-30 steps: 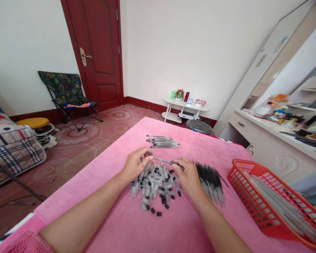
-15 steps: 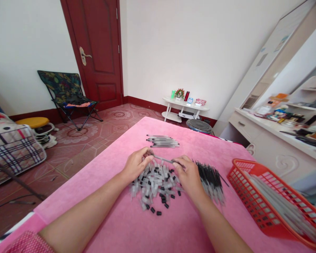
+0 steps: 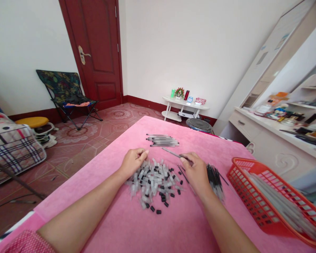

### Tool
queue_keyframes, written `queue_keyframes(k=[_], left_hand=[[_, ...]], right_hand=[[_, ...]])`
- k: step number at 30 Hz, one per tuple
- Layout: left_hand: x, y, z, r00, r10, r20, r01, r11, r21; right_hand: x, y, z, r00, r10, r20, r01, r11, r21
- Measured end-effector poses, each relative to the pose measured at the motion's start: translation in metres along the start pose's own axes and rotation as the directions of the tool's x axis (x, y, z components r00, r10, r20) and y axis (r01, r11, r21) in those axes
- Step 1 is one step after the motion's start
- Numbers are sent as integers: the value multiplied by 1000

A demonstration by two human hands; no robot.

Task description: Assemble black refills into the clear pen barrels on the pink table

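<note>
My right hand (image 3: 196, 172) pinches one end of a slim grey pen (image 3: 171, 152), whose other end points up and left over the table. My left hand (image 3: 133, 162) is closed at the left edge of a heap of clear pen caps (image 3: 154, 177); whatever its fingertips hold is hidden. Small black plugs (image 3: 158, 212) are mixed into the heap and scattered at its near side. Beyond both hands lies a row of pens (image 3: 163, 140) with black ends. Dark pen refills (image 3: 214, 179) lie bunched beside my right hand, and a few stick out under it.
A red plastic basket (image 3: 255, 202) with long translucent tubes (image 3: 281, 200) stands at the right on the pink tablecloth (image 3: 126, 218). Further right is a cluttered dresser (image 3: 265, 137). A folding chair (image 3: 65, 91) and a red door (image 3: 94, 52) are at the back left.
My hands have moved apart: the left has let go of the pen, and the right keeps it, tilted now. A few dark refills show loose under my right hand.
</note>
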State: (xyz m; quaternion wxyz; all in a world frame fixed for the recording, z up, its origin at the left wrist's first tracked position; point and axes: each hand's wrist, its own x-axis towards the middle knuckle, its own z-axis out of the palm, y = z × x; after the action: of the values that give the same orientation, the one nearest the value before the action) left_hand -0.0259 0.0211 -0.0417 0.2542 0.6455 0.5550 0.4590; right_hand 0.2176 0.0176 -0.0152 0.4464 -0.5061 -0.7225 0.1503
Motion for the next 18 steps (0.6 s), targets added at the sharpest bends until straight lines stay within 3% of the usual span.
queue_keyframes(k=[4,9,14,18], left_hand=[[-2,2,2,971,207,121,-231,942,243],[-3,3,2,939,271,211,-318,918,236],[-3,3,6,957,273,96,-283,952,112],[-2,6,6,940,333,74,-339,936,99]], right_hand=[[0,5,1,998,31,59,-31,1000,1],[-1,1,2,989,21,149,-15,999,-39],[0,0,2,978,7,210,11,997,-82],[-1,-3,3,966,-8,257,41,991,-126]])
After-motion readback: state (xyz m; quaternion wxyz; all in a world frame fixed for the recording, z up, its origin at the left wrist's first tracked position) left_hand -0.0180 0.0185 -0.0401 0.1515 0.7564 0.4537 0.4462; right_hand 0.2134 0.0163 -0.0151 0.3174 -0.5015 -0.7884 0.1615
